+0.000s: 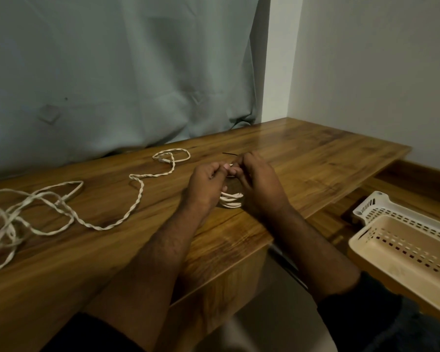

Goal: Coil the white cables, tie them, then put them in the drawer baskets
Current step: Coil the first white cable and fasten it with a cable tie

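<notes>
Both hands, left hand [205, 185] and right hand [258, 185], are pinching a thin dark tie [229, 154] over the coiled white cable [231, 199], which is lying flat on the surface [315, 158] between them.

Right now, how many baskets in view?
2. A beige basket sits nearest, in the open drawer at right; a white basket lies right behind it, mostly covered by the beige one. Any more baskets past the frame's right edge would be hidden.
</notes>
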The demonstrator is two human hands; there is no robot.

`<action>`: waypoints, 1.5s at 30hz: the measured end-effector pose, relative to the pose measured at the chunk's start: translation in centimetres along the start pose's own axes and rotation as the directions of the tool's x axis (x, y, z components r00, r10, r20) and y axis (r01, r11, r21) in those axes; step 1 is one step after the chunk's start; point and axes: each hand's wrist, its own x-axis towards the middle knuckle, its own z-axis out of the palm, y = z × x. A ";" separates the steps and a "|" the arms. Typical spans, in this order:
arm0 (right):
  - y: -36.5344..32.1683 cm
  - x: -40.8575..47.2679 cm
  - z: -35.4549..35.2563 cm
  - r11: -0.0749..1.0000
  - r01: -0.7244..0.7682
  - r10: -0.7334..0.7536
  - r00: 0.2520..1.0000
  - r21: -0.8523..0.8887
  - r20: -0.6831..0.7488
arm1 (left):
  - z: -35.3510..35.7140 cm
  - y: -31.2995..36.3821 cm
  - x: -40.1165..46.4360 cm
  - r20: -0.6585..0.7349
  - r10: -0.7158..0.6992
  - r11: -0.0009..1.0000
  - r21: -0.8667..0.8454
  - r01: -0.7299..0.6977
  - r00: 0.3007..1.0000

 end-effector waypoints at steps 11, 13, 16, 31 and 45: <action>-0.1 0.2 -0.8 0.897 -0.201 0.233 0.972 0.394 -0.034 | 0.3 1.7 -0.8 0.034 0.172 0.966 0.188 -0.175 0.985; 0.1 0.2 -0.9 0.842 -0.226 0.283 0.958 0.489 -0.043 | 0.3 1.9 -0.9 0.062 0.197 0.954 0.217 -0.206 0.978; 0.5 0.3 -0.9 0.776 -0.241 0.330 0.943 0.584 -0.050 | 0.5 2.0 -0.9 0.086 0.200 0.940 0.263 -0.216 0.976; 1.4 0.7 -0.9 0.736 -0.234 0.359 0.930 0.635 -0.074 | 0.8 2.9 -1.7 0.153 0.272 0.863 0.397 -0.312 0.950; 1.7 0.5 -0.4 0.943 -0.035 0.085 0.987 0.332 -0.136 | 0.2 3.6 -1.9 0.118 0.235 0.877 0.403 -0.262 0.965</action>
